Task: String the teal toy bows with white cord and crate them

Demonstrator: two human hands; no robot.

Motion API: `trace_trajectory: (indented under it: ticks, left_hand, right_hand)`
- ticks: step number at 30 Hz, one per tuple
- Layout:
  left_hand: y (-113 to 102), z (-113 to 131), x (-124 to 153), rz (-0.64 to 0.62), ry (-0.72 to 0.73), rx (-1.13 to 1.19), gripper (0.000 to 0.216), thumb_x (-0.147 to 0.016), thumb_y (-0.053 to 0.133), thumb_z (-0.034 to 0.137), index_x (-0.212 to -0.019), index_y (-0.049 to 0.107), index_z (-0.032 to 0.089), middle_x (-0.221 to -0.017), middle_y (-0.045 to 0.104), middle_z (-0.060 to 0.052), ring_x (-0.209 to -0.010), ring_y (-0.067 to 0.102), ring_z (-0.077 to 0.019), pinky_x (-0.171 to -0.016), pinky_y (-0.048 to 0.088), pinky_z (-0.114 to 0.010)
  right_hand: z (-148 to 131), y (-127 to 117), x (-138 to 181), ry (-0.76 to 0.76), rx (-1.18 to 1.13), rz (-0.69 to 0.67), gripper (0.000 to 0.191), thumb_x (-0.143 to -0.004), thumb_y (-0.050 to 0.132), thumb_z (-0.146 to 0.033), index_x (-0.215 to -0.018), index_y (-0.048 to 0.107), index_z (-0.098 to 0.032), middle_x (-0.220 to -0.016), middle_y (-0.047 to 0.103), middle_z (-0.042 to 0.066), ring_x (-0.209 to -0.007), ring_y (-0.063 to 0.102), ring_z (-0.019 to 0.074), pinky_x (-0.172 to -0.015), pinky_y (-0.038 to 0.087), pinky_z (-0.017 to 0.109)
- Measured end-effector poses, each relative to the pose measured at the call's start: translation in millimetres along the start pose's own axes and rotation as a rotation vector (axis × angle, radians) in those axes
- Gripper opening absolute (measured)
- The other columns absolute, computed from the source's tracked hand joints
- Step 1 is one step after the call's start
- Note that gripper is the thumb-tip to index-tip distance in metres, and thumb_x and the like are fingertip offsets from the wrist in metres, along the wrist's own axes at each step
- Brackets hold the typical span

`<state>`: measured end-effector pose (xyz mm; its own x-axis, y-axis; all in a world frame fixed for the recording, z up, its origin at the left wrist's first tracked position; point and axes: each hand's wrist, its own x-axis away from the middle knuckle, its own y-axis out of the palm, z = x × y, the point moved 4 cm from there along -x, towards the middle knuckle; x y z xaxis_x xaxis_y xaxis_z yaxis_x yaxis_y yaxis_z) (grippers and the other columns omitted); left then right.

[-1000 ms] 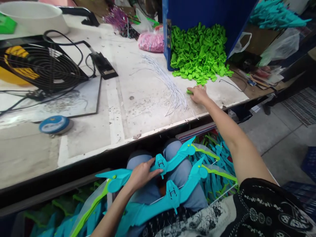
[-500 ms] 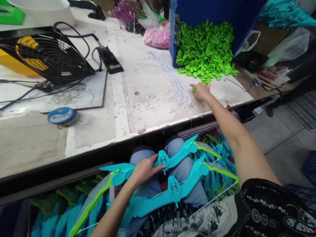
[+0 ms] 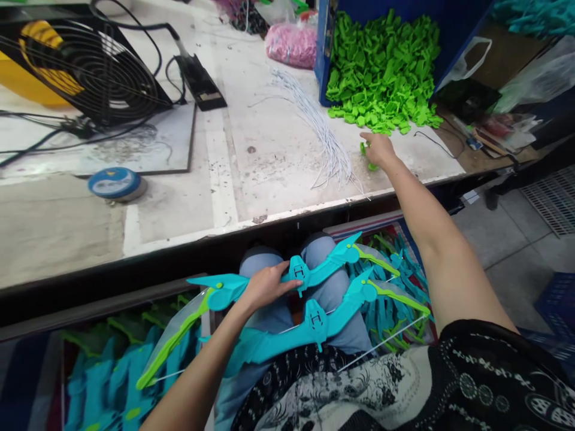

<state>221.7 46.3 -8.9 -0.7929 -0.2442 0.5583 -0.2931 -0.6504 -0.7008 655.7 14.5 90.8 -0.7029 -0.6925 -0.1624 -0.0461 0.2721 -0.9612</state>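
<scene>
in the head view, the left hand [image 3: 267,287] lies on the farther turquoise toy bow [image 3: 330,263] above the jeans [image 3: 332,294], thumb and forefinger spread, other fingers hidden. nearer sits a second toy bow [image 3: 269,347]. at the worktop [image 3: 269,167], the right hand [image 3: 380,151] extends its forefinger, green plastic pieces [image 3: 372,166] beneath; whether its fingers pinch them, i cannot tell.

No txt or nos. legible; pale mark [image 3: 112,175] on rnd blue lid [image 3: 114,184] too blurry to read
</scene>
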Motion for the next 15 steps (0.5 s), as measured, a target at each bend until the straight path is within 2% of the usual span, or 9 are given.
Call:
trace_trajectory:
  ticks: [2, 4, 7, 9, 10, 11, 13, 15]
  left_hand:
    - [1, -2, -1, 0.014, 0.009, 0.029, 0.055, -0.084, 0.051, 0.058, -0.12, 0.056, 0.017, -0.096, 0.071, -0.013, -0.093, 0.067, -0.0337, -0.065, 0.038, -0.031]
    - [2, -5, -3, 0.012, 0.049, 0.105, 0.051, -0.083, 0.052, 0.058, -0.111, 0.059, 0.017, -0.091, 0.071, -0.011, -0.088, 0.067, -0.0313, -0.065, 0.039, -0.031]
    - [2, -8, -8, -0.022, 0.147, 0.303, 0.043, -0.079, 0.055, 0.057, -0.096, 0.06, 0.018, -0.087, 0.069, -0.008, -0.081, 0.065, -0.0259, -0.065, 0.041, -0.03]
    - [1, -9, -11, -0.053, 0.188, 0.443, 0.042, -0.075, 0.058, 0.056, -0.093, 0.06, 0.018, -0.085, 0.069, -0.007, -0.079, 0.063, -0.0239, -0.065, 0.042, -0.029]
    - [1, -9, -13, -0.068, 0.194, 0.504, 0.042, -0.073, 0.061, 0.054, -0.094, 0.06, 0.018, -0.083, 0.068, -0.006, -0.078, 0.063, -0.0232, -0.064, 0.043, -0.028]
    - [1, -10, -14, -0.083, 0.192, 0.558, 0.041, -0.071, 0.063, 0.052, -0.094, 0.06, 0.018, -0.081, 0.068, -0.005, -0.077, 0.062, -0.0226, -0.063, 0.043, -0.028]
    - [0, -9, -17, -0.101, 0.17, 0.641, 0.039, -0.067, 0.066, 0.048, -0.093, 0.061, 0.019, -0.077, 0.067, -0.004, -0.075, 0.062, -0.0217, -0.062, 0.043, -0.027]
    - [0, -8, -18, -0.077, 0.133, 0.687, 0.035, -0.065, 0.068, 0.045, -0.088, 0.062, 0.02, -0.075, 0.066, -0.003, -0.074, 0.061, -0.0213, -0.061, 0.043, -0.027]
  right_hand:
    - [2, -6, -2, -0.015, 0.018, 0.047, 0.037, -0.082, 0.058, -0.013, -0.118, 0.065, -0.014, -0.108, 0.068, 0.012, -0.106, 0.062, 0.0269, -0.099, 0.045, 0.046]
    - [4, -16, -1, -0.026, 0.006, 0.108, 0.025, -0.084, 0.061, -0.02, -0.107, 0.068, -0.013, -0.104, 0.068, 0.013, -0.104, 0.062, 0.0258, -0.097, 0.046, 0.044]
    - [-5, -31, 24, -0.065, -0.124, 0.185, 0.021, -0.089, 0.056, -0.032, -0.092, 0.067, -0.013, -0.096, 0.066, 0.012, -0.102, 0.061, 0.0218, -0.093, 0.047, 0.039]
    - [-23, -32, 66, -0.088, -0.295, 0.155, 0.024, -0.087, 0.058, -0.037, -0.085, 0.066, -0.014, -0.09, 0.067, 0.009, -0.096, 0.062, 0.0191, -0.088, 0.049, 0.035]
    - [-35, -28, 96, -0.088, -0.404, 0.095, 0.024, -0.084, 0.062, -0.038, -0.081, 0.067, -0.015, -0.086, 0.067, 0.008, -0.091, 0.062, 0.0181, -0.085, 0.05, 0.034]
    - [-49, -20, 129, -0.076, -0.525, 0.014, 0.024, -0.08, 0.065, -0.039, -0.078, 0.067, -0.015, -0.082, 0.068, 0.006, -0.084, 0.062, 0.0172, -0.081, 0.051, 0.032]
    - [-79, 4, 202, -0.02, -0.78, -0.243, 0.026, -0.076, 0.067, -0.041, -0.076, 0.068, -0.015, -0.078, 0.069, 0.005, -0.075, 0.063, 0.0157, -0.074, 0.052, 0.03]
    - [-103, 33, 269, 0.126, -0.953, -0.438, 0.031, -0.073, 0.068, -0.047, -0.074, 0.067, -0.016, -0.071, 0.068, 0.004, -0.064, 0.061, 0.0146, -0.062, 0.05, 0.027]
